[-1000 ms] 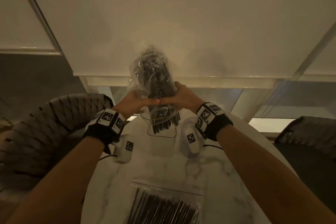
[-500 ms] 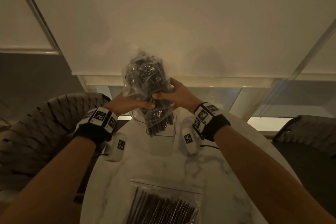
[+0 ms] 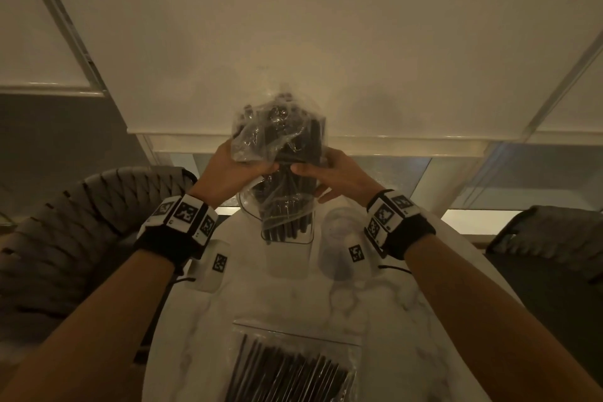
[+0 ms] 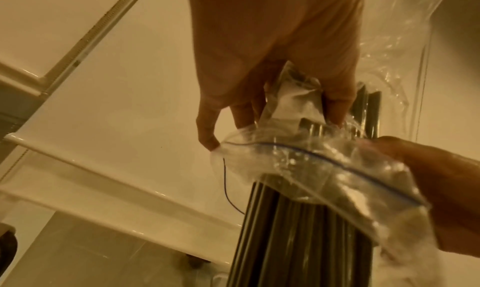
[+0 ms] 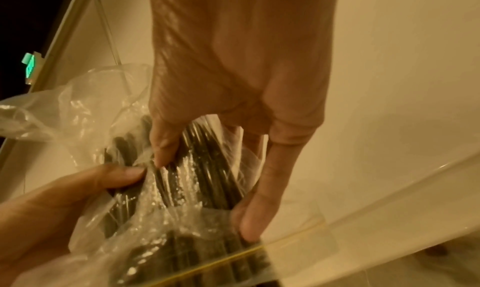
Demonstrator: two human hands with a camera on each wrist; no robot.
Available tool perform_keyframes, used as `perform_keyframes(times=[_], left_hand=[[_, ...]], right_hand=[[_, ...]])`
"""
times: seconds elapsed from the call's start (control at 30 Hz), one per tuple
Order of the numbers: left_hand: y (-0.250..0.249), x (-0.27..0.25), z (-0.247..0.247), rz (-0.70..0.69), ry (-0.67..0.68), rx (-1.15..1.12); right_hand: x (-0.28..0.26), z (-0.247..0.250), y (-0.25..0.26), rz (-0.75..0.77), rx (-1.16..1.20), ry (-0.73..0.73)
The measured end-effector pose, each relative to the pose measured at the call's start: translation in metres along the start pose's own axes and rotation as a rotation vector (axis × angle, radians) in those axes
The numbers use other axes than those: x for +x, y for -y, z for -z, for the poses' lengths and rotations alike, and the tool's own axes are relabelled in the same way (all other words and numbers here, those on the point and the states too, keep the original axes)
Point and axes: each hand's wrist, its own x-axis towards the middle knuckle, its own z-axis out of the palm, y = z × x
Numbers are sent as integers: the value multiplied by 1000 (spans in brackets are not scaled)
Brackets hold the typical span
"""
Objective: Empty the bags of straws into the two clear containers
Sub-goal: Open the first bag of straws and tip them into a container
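Left hand [image 3: 235,166]: fingers curled round the crumpled clear plastic bag of black straws [image 3: 280,143]; held mouth-down over the clear square container [image 3: 287,238]
Right hand [image 3: 339,173]: pinching the same bag
Surface: white marble table [image 3: 408,320]; second bag of straws [image 3: 293,365] nearest the person; probably a round clear container [image 3: 339,248] beside the square one
Room: woven grey chair [image 3: 81,222] at left

Café-like room: marble table [image 3: 408,320], woven chairs [image 3: 81,222].
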Motion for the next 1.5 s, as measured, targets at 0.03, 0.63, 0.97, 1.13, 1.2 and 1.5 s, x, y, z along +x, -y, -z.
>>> perform_keyframes(times=[0.03,0.63,0.97,1.13,1.2,1.5], left_hand=[[-4,-2,-3,-5,-9,-5],[-25,-6,-16,-74,56,-155],[-24,-4,0,-127,-15,-11],[-21,-5,-4,-96,-41,-13],[-24,-6,-8,-52,-51,-39],[-28,-10,5,-174,-39,37]], right_hand=[[-1,0,1,-6,18,4],[-14,16,17,-5,-9,109],[-14,23,8,36,22,4],[-18,16,8,64,35,35],[-18,15,10,72,40,28],[-18,32,3,90,44,-52]])
